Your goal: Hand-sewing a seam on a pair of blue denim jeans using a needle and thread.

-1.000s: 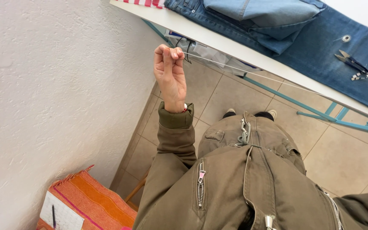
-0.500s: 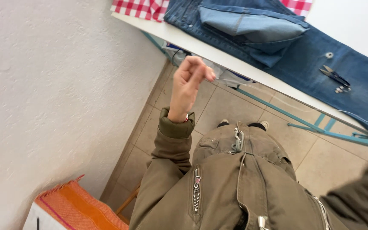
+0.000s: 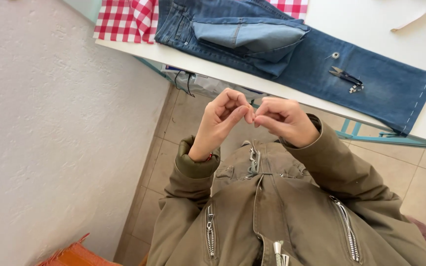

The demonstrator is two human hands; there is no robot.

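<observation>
My left hand (image 3: 220, 120) and my right hand (image 3: 284, 120) meet in front of my chest, below the table edge. The thumbs and forefingers of both hands pinch together at one spot, on a fine thread that is barely visible. Both arms wear olive jacket sleeves. Above the hands, blue jeans (image 3: 282, 59) lie spread on the white table (image 3: 371, 24), with a folded lighter denim piece on top. Small thread snips (image 3: 346, 78) and a small metal ring (image 3: 335, 55) rest on the jeans leg.
A red-and-white checked cloth (image 3: 129, 19) lies at the table's left end. A textured white wall (image 3: 50, 123) stands close on the left. An orange object (image 3: 75, 253) sits on the tiled floor below. The table's teal frame (image 3: 385, 140) shows under its edge.
My left hand has come down and in towards my chest. My right hand has come into view and joined it fingertip to fingertip. The view has tilted up over more of the table.
</observation>
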